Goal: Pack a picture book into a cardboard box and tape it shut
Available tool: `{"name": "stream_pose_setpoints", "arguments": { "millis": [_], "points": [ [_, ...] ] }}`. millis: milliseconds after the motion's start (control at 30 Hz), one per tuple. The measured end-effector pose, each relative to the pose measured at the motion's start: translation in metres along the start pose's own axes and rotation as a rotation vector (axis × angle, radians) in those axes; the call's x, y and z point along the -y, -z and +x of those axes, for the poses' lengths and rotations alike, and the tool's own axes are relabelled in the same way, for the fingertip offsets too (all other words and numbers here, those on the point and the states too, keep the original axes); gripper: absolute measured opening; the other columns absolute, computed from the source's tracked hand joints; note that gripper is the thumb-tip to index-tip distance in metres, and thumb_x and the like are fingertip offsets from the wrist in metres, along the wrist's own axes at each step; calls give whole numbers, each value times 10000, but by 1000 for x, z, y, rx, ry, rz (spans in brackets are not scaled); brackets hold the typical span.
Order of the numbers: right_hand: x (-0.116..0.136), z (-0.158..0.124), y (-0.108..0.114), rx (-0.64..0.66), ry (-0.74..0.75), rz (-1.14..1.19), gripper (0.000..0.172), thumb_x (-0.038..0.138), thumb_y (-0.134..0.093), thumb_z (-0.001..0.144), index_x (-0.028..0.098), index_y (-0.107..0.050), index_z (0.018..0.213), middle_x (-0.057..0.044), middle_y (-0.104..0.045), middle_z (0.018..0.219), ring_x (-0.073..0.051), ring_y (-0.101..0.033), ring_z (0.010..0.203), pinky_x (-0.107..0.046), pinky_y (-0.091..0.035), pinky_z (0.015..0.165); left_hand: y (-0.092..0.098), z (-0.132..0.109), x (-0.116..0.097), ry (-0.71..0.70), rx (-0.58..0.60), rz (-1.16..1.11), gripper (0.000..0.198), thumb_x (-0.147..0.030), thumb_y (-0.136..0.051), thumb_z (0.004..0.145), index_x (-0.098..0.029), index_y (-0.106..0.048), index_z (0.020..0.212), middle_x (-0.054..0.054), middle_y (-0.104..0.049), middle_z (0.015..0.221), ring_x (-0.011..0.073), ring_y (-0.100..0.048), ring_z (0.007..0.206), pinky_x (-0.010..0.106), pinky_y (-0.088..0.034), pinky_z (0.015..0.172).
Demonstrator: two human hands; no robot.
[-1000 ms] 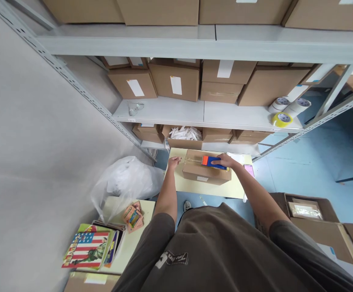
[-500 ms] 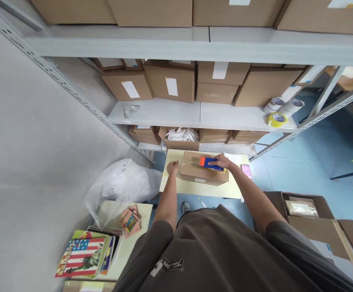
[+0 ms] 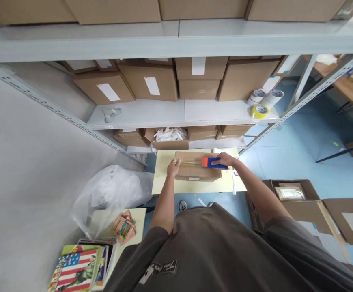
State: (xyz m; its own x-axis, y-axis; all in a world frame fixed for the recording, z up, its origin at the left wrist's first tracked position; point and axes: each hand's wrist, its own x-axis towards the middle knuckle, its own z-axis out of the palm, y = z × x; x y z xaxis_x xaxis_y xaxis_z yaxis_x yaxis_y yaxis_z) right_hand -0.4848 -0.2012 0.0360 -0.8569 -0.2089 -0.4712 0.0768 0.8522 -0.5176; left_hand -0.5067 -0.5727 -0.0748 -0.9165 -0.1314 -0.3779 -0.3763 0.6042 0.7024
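Observation:
A closed brown cardboard box (image 3: 202, 173) lies lengthwise on a pale yellow table (image 3: 182, 187), with a white label on its near side and tape along its top seam. My right hand (image 3: 224, 159) is closed around a blue tape dispenser (image 3: 214, 163) with an orange end, held against the right half of the box top. At the left end of the box, my left hand (image 3: 173, 168) grips the edge, thumb by the top corner. Its other fingers are partly hidden.
Metal shelving (image 3: 128, 138) with cartons stands behind the table. Tape rolls (image 3: 260, 111) sit at the right of a shelf. A clear plastic bag (image 3: 115, 188) bulges at the left, above magazines (image 3: 77, 267). An open carton (image 3: 290, 191) is at the right.
My left hand has gone from beside the box to gripping its left end. The tape dispenser has shifted slightly right along the box top. The camera view has swung right.

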Motion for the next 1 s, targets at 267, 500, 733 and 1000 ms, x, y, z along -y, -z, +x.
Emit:
{"name": "stream_pose_setpoints", "arguments": {
  "millis": [267,500,733,1000],
  "points": [
    [-145,-106,55,-24,-344,-90,588,775,-714,725,188,-722,704,-62,-694,707,-210,-613,691,-307,-377,630,1,7,-5,8,-17,168,516,-670,-555,1010,-198,-714,1146,189,-803,1173,361,-750,1135,370,-557,868],
    [-132,-100,42,-74,-341,-66,563,755,-697,729,193,-701,724,-51,-691,739,-196,-610,697,-293,-374,624,17,20,8,-29,-2,118,540,-660,-566,1012,-179,-750,1173,184,-810,1187,347,-772,1077,378,-597,877],
    [-70,-74,29,-94,-264,105,644,831,-732,695,188,-707,726,-43,-708,749,-210,-642,750,-281,-440,659,54,52,50,-5,61,-96,467,-550,-564,1053,-194,-783,1261,117,-808,1276,306,-738,1240,366,-585,1034],
    [27,-26,19,-107,-113,255,694,888,-718,650,199,-638,668,-3,-618,675,-184,-584,700,-282,-413,626,74,72,116,247,177,-466,698,-736,-634,971,-170,-717,1369,157,-810,1217,298,-788,1126,396,-643,947]
  ]
}}
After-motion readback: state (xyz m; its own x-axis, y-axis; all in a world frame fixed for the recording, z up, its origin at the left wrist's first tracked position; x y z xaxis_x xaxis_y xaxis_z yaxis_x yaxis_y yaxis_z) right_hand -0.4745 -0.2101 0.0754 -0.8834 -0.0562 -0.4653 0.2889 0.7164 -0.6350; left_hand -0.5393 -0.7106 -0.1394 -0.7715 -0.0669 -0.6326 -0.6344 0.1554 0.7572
